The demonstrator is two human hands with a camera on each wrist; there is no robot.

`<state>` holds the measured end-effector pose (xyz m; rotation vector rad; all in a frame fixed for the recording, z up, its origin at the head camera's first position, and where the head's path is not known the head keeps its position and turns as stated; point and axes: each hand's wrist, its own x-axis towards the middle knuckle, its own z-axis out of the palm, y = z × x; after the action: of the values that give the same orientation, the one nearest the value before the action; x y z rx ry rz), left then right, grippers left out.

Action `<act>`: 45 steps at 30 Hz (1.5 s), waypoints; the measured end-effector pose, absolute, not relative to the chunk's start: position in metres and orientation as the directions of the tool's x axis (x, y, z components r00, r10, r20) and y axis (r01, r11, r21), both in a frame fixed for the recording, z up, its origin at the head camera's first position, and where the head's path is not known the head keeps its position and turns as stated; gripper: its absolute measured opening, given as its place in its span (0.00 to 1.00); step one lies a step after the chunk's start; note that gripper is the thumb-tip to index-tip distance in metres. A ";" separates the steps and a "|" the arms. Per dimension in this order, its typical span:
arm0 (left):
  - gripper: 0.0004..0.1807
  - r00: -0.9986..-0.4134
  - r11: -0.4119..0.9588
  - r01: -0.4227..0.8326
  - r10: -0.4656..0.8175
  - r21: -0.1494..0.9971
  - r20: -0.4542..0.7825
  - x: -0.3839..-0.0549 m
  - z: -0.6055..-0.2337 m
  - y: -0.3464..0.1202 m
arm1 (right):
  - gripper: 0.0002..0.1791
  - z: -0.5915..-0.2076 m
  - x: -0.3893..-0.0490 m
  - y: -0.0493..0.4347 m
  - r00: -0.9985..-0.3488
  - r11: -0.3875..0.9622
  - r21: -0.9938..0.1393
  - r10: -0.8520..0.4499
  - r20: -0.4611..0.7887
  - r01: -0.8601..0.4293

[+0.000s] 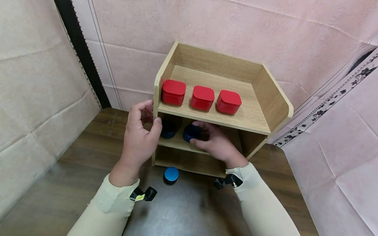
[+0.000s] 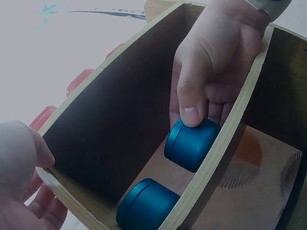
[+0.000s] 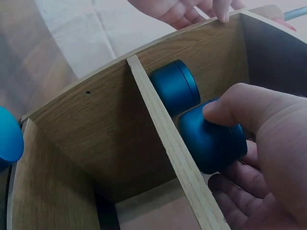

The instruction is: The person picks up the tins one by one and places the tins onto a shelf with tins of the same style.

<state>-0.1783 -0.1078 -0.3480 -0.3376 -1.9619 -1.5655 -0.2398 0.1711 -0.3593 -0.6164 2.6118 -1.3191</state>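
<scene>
Leaning in from the lower edge, 2 forearms in pale sleeves (image 1: 262, 200) carry 2 small black wrist cameras (image 1: 143, 194) over the brown worktop (image 1: 183, 213). Between the wrists, 1 loose blue tin (image 1: 171, 175) stands upright on the worktop, just in front of the wooden rack (image 1: 221, 78).

Left hand (image 1: 138, 136): raised at the rack's left side panel, wrist below, fingers bent along the outer face, thumb over the front edge; a light grip on the panel, only slightly wider than its thickness.

Right hand (image 1: 217, 141): reaches up and inward from the right into the middle compartment. Its fingers are parted just to the width of the held blue tin (image 1: 191, 133), thumb on the near side, other fingers round the far side. Contact between tin base and board: cannot tell.

Left of it, near but apart, 1 blue tin (image 1: 168, 130) sits by the left panel.

On the top tier, 3 red boxes (image 1: 202, 98) stand in a row along the front. Behind: pink cloth (image 1: 236, 32).
</scene>
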 end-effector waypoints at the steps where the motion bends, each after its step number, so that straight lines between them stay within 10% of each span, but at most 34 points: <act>1: 0.28 -0.788 0.273 0.541 -0.166 0.796 0.593 -0.178 -0.348 -0.108 | 0.34 -0.360 -0.240 0.171 -0.903 0.529 -0.796 -0.427 0.049 -0.294; 45: 0.28 -0.776 0.286 0.548 -0.177 0.786 0.605 -0.180 -0.350 -0.107 | 0.50 -0.345 -0.207 0.178 -0.951 0.566 -0.785 -0.297 0.092 -0.252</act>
<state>-0.1796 -0.1073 -0.3498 -0.3311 -1.9535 -1.5426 -0.2074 0.1785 -0.3448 -0.4798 2.7349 -1.3586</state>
